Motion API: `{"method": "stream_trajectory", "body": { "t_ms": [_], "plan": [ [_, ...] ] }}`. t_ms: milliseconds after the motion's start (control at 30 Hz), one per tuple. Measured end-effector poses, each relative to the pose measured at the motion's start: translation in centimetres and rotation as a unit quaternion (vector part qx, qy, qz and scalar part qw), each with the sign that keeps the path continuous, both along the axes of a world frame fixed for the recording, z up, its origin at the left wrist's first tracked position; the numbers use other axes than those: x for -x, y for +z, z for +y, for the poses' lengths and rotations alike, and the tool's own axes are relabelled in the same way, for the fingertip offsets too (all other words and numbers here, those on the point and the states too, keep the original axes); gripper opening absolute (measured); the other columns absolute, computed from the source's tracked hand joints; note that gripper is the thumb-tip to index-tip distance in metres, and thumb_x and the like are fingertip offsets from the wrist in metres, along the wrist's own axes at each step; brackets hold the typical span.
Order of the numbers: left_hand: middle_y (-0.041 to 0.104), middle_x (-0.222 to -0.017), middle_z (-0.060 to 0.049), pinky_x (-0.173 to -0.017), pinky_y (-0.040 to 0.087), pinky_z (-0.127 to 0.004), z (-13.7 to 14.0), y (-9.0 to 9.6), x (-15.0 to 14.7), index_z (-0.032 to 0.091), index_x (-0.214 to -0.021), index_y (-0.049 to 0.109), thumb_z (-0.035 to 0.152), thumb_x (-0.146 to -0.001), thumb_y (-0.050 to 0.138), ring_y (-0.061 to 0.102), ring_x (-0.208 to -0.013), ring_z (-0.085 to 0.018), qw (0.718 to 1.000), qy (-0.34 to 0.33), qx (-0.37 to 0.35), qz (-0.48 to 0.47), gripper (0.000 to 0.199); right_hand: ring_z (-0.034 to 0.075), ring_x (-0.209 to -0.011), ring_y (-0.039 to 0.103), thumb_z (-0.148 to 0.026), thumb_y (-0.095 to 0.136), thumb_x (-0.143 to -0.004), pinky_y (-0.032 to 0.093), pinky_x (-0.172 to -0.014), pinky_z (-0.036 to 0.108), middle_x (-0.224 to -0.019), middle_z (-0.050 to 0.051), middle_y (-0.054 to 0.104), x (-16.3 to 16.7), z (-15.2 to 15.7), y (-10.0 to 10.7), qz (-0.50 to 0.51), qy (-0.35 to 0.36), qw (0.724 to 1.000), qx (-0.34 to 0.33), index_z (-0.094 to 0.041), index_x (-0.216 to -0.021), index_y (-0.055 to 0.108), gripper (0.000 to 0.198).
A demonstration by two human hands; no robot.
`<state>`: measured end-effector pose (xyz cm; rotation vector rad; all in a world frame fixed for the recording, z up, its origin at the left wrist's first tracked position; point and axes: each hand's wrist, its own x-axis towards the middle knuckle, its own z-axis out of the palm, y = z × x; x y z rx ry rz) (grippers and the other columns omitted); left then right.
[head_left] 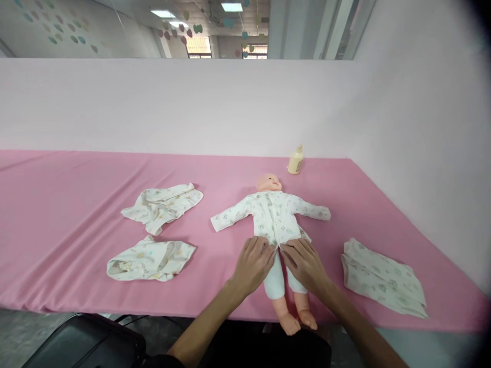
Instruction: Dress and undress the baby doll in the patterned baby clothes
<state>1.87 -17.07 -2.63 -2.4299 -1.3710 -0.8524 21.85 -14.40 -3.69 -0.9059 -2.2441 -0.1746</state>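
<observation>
On its back on the pink-covered table lies a baby doll (269, 182), head toward the wall and bare feet at the front edge. It wears a white patterned baby shirt (268, 212) with the sleeves spread wide. My left hand (254, 263) pinches the shirt's lower hem on the left side of the front opening. On the other side of the opening, my right hand (305, 260) pinches the matching hem edge. Both hands rest over the doll's hips, close together. White cloth covers the legs down to the shins.
Two crumpled patterned baby garments (163, 204) (151, 260) lie to the left. A folded patterned garment (383, 278) is at the right. Near the wall stands a cream pump bottle (295, 160). A black chair (86, 341) is below the pink table cover (69, 220) at lower left.
</observation>
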Motion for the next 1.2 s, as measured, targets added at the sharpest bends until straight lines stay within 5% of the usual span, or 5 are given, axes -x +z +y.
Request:
{"method": "stream_trajectory", "body": {
  "t_ms": [267, 433, 567, 933, 1200],
  "plan": [
    [0.062, -0.105, -0.006, -0.086, 0.047, -0.038, -2.8, -0.9, 5.5, 0.022, -0.111, 0.063, 0.024, -0.101, 0.045, 0.055, -0.098, -0.02, 0.984, 0.053, 0.136, -0.102, 0.02, 0.024, -0.108, 0.058, -0.026, 0.055, -0.097, 0.049, -0.097, 0.046, -0.112, 0.009, 0.063, -3.3, -1.6, -2.1, 0.155, -0.09, 0.979, 0.101, -0.022, -0.106, 0.064, 0.013],
    [0.064, -0.104, -0.005, -0.086, 0.049, -0.037, -3.7, -1.5, 7.9, 0.021, -0.101, 0.063, 0.033, -0.101, 0.045, 0.059, -0.097, -0.02, 0.939, 0.13, 0.255, -0.191, 0.022, 0.025, -0.108, 0.062, -0.048, 0.053, -0.096, 0.051, -0.098, 0.046, -0.117, 0.009, 0.066, -5.0, -1.3, -3.5, 0.293, -0.205, 0.883, 0.305, -0.022, -0.111, 0.064, 0.033],
    [0.066, -0.099, -0.004, -0.078, 0.051, -0.032, -4.6, -1.7, 8.2, 0.022, -0.103, 0.064, 0.043, -0.099, 0.046, 0.061, -0.087, -0.017, 0.888, 0.141, 0.351, -0.261, 0.028, 0.026, -0.112, 0.063, -0.055, 0.056, -0.092, 0.049, -0.102, 0.047, -0.121, 0.009, 0.067, -5.1, -1.4, -4.2, 0.336, -0.175, 0.828, 0.413, -0.022, -0.117, 0.063, 0.042],
    [0.067, -0.103, -0.001, -0.08, 0.05, -0.029, -4.1, -0.5, 3.7, 0.024, -0.106, 0.065, 0.044, -0.099, 0.046, 0.062, -0.09, -0.015, 0.862, 0.037, 0.383, -0.329, 0.028, 0.029, -0.124, 0.058, -0.054, 0.056, -0.093, 0.042, -0.112, 0.052, -0.136, 0.01, 0.062, -4.3, -1.1, -3.3, 0.314, -0.148, 0.844, 0.41, -0.023, -0.13, 0.06, 0.049],
    [0.065, -0.119, -0.005, -0.093, 0.052, -0.034, -1.8, -0.8, 2.6, 0.021, -0.115, 0.057, 0.042, -0.099, 0.046, 0.062, -0.106, -0.017, 0.852, 0.064, 0.361, -0.373, 0.028, 0.026, -0.139, 0.049, -0.048, 0.055, -0.093, 0.039, -0.118, 0.048, -0.146, 0.007, 0.055, -4.5, 0.9, -1.9, 0.321, -0.111, 0.836, 0.431, -0.023, -0.138, 0.058, 0.051]
  ]
}}
